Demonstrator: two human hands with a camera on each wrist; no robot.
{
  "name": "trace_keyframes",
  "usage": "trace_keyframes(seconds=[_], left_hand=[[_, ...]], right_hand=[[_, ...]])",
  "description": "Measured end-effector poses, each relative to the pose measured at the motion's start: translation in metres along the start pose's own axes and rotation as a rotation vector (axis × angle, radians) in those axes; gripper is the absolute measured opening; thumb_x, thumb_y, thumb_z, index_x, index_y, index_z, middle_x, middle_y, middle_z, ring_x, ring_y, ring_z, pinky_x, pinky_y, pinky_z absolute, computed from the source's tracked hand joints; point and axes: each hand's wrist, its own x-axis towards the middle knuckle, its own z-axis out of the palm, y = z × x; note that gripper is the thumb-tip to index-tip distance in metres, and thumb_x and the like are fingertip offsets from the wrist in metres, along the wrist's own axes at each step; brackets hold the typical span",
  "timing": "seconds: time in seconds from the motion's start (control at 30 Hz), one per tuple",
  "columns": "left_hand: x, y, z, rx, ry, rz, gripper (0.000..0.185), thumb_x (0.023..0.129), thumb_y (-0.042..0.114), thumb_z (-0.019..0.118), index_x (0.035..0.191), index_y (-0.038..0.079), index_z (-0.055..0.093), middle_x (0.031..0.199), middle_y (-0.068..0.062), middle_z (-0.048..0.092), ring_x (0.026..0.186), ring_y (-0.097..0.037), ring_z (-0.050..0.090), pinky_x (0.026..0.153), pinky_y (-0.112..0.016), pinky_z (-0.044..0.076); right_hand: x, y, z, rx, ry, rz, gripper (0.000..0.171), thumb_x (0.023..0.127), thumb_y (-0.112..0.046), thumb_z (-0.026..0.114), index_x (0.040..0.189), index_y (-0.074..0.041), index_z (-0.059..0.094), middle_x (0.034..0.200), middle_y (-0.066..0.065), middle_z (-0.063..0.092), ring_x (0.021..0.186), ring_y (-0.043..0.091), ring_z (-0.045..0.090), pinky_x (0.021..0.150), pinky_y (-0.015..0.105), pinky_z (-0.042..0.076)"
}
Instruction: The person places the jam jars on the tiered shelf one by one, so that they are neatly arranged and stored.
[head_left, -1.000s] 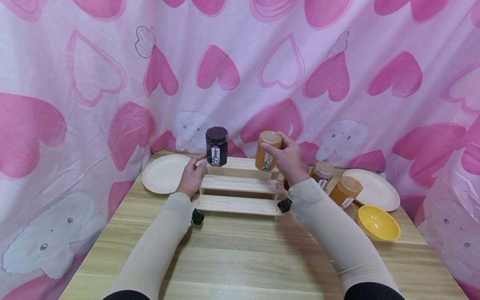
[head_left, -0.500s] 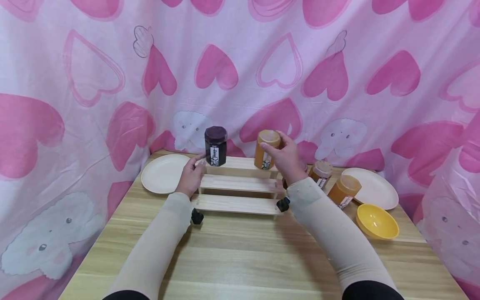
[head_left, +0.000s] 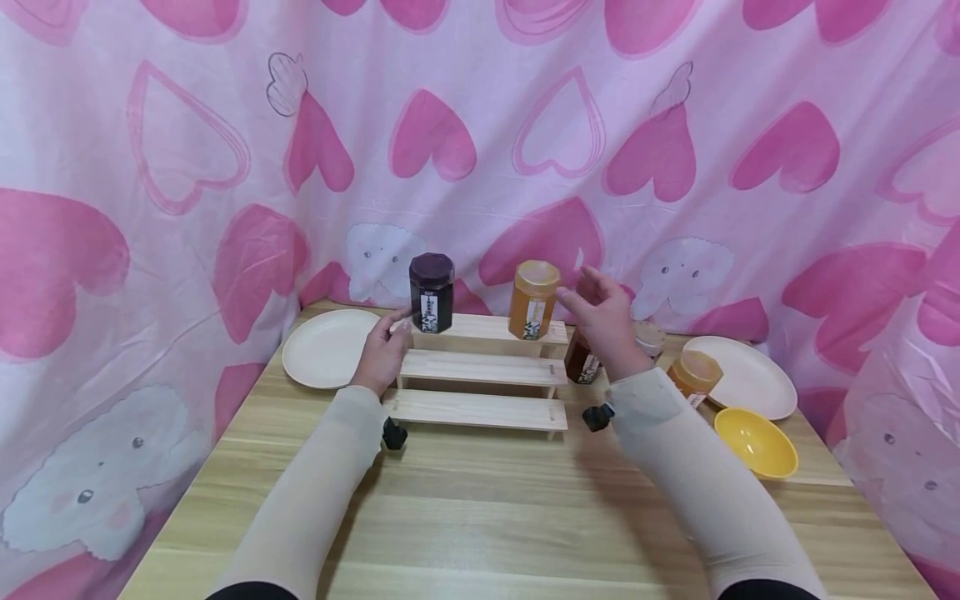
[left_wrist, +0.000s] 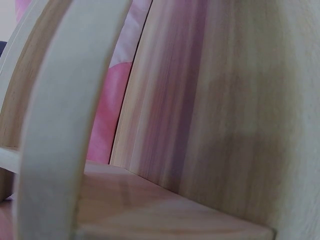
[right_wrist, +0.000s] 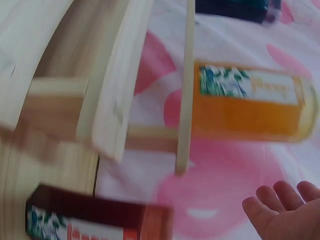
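A wooden three-tier shelf (head_left: pixel 480 408) stands on the table. On its top tier are a dark purple jar (head_left: pixel 432 296) at the left and an amber honey jar (head_left: pixel 533 304) at the right, both upright with labels facing me. My left hand (head_left: pixel 380 357) grips the shelf's left end by the top tier; the left wrist view shows only wood surfaces close up, no hand. Just right of the honey jar, my right hand (head_left: pixel 606 325) holds nothing, fingers loose. In the right wrist view its fingers (right_wrist: pixel 272 197) are apart from the jar.
A dark red jar (head_left: pixel 581 360) stands right of the shelf, partly behind my right hand. Farther right are two more amber jars, one of them an orange jar (head_left: pixel 693 375), a yellow bowl (head_left: pixel 756 443) and a white plate (head_left: pixel 761 375). Another white plate (head_left: pixel 322 350) lies at the left.
My right hand has let go of the amber honey jar and moved off to the right; the jar stays on the top tier. My left hand has not moved.
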Motion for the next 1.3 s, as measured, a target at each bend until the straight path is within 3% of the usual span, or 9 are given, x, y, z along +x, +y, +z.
trace_keyframes(seconds=[0.23, 0.37, 0.6, 0.67, 0.87, 1.07, 1.3], left_hand=[[0.000, -0.001, 0.000, 0.003, -0.003, -0.001, 0.043, 0.114, 0.036, 0.048, 0.153, 0.021, 0.054, 0.080, 0.001, 0.046, 0.072, -0.012, 0.045, 0.071, -0.029, 0.042], [0.000, -0.001, 0.000, 0.013, -0.005, -0.002, 0.042, 0.114, 0.037, 0.047, 0.152, 0.022, 0.054, 0.094, -0.002, 0.048, 0.076, -0.015, 0.046, 0.074, -0.030, 0.043], [-0.001, 0.000, 0.001, 0.013, -0.009, -0.019, 0.045, 0.114, 0.039, 0.046, 0.155, 0.021, 0.052, 0.109, -0.015, 0.055, 0.092, -0.023, 0.052, 0.084, -0.034, 0.044], [-0.002, 0.003, 0.001, 0.009, -0.012, -0.030, 0.046, 0.114, 0.039, 0.046, 0.156, 0.021, 0.051, 0.118, -0.018, 0.056, 0.098, -0.025, 0.052, 0.087, -0.033, 0.043], [-0.009, 0.021, -0.001, -0.024, -0.044, -0.065, 0.046, 0.115, 0.028, 0.045, 0.158, 0.012, 0.047, 0.123, -0.031, 0.054, 0.102, -0.035, 0.053, 0.086, -0.034, 0.043], [-0.008, 0.020, -0.001, -0.020, -0.045, -0.079, 0.047, 0.115, 0.028, 0.044, 0.159, 0.013, 0.046, 0.135, -0.024, 0.053, 0.112, -0.037, 0.052, 0.092, -0.035, 0.042], [-0.001, 0.003, 0.000, 0.005, -0.015, -0.039, 0.046, 0.114, 0.039, 0.046, 0.156, 0.021, 0.050, 0.130, -0.017, 0.055, 0.104, -0.027, 0.052, 0.092, -0.036, 0.042]], right_hand=[[-0.008, 0.002, -0.038, -0.017, 0.063, -0.011, 0.074, 0.098, -0.028, 0.078, 0.161, -0.011, 0.043, 0.158, 0.015, 0.052, 0.146, 0.030, 0.050, 0.119, 0.041, 0.043], [-0.013, 0.004, -0.064, -0.051, 0.066, 0.035, 0.078, 0.099, -0.037, 0.075, 0.164, -0.015, 0.038, 0.163, 0.013, 0.046, 0.148, 0.028, 0.046, 0.121, 0.042, 0.040], [-0.017, 0.014, -0.108, 0.005, 0.131, 0.087, 0.075, 0.100, -0.033, 0.075, 0.163, -0.017, 0.040, 0.165, 0.012, 0.043, 0.147, 0.022, 0.045, 0.118, 0.025, 0.040], [-0.019, 0.016, -0.119, 0.008, 0.149, 0.103, 0.076, 0.098, -0.037, 0.076, 0.163, -0.020, 0.041, 0.165, 0.008, 0.044, 0.146, 0.020, 0.045, 0.116, 0.022, 0.040], [-0.025, 0.022, -0.144, 0.012, 0.215, 0.141, 0.078, 0.095, -0.041, 0.078, 0.162, -0.023, 0.044, 0.164, 0.003, 0.047, 0.148, 0.017, 0.045, 0.114, 0.019, 0.040], [-0.029, 0.033, -0.163, 0.107, 0.285, 0.152, 0.077, 0.094, -0.033, 0.081, 0.161, -0.020, 0.045, 0.157, 0.001, 0.052, 0.141, 0.012, 0.047, 0.108, 0.013, 0.042], [-0.035, 0.051, -0.178, 0.048, 0.299, 0.193, 0.083, 0.093, -0.038, 0.081, 0.163, -0.021, 0.041, 0.159, 0.000, 0.048, 0.143, 0.013, 0.044, 0.113, 0.014, 0.038]])
